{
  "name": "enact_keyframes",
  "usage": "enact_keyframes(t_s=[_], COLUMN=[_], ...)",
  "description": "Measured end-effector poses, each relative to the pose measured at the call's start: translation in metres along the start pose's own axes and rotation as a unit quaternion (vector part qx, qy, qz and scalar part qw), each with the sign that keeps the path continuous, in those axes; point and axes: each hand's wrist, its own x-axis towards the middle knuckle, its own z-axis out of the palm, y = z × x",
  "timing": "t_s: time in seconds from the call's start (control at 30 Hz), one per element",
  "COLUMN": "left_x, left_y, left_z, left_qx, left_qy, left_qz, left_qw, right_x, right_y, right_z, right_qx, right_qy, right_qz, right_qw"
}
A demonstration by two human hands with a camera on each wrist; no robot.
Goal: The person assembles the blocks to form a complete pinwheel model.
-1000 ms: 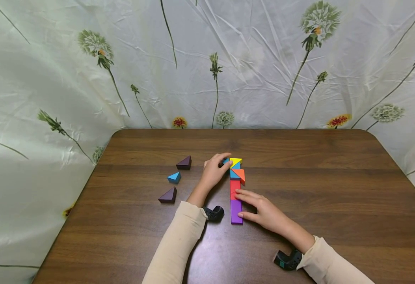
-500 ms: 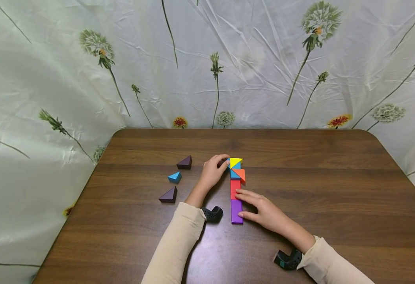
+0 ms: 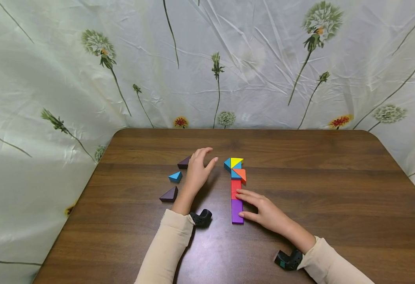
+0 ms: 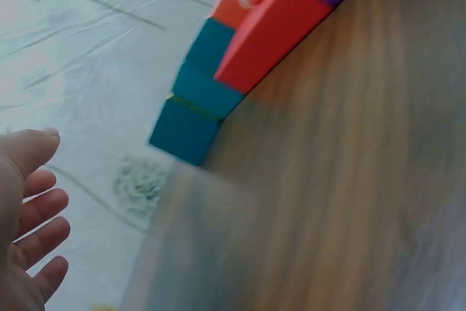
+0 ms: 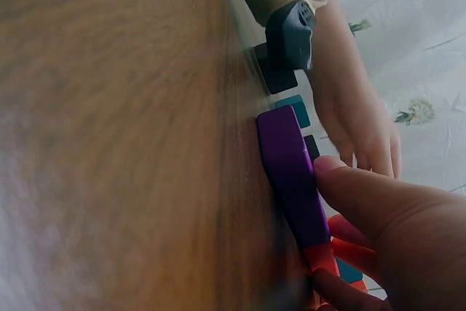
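Observation:
My left hand hovers over the table with fingers spread and nothing in it, partly covering a dark purple triangular block. To its right stands a column of blocks: a blue triangular block beside a yellow one, more blue below, then an orange triangular block. Lower down come red and a long purple block. My right hand rests against the column, fingertips on the red part and thumb touching the purple block. Its fingers are extended, not wrapped round anything.
Left of my left hand lie a small blue triangular block and another dark purple triangular block. A floral cloth hangs behind the far edge of the wooden table. Black wrist cameras sit on both wrists.
My left hand has let go of the blue triangular block beside the yellow one and drawn away left, its fingers spreading. My right hand has stayed in place.

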Motion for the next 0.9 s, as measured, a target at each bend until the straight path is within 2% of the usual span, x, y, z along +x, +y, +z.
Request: enact_keyframes(t_s=[0.23,0.33,0.43,0.57,0.8,0.9], left_x=[-0.003,-0.003,-0.004,-0.005,-0.006,-0.007], left_y=[-0.009,-0.014,-0.021,-0.030,-0.039,-0.039], left_z=[-0.026,-0.037,-0.045,-0.052,-0.055,-0.054], left_qx=[0.020,0.032,0.046,0.057,0.083,0.093], left_qy=[0.027,0.033,0.018,-0.019,-0.070,-0.079], left_qz=[-0.010,-0.026,-0.046,-0.069,-0.118,-0.134], left_qw=[0.9994,0.9986,0.9977,0.9958,0.9871,0.9835], right_x=[0.000,-0.001,-0.001,-0.001,-0.001,-0.001], right_y=[0.000,0.000,0.001,0.001,0.002,0.002], right_z=[0.000,0.000,0.000,0.000,0.000,0.001], right_qx=[-0.005,-0.008,-0.010,-0.009,-0.003,-0.003], right_qy=[0.002,0.003,0.002,0.002,-0.001,-0.003], right_qz=[0.002,0.003,0.004,0.006,0.006,0.007], right_qw=[1.0000,1.0000,0.9999,0.9999,1.0000,1.0000])
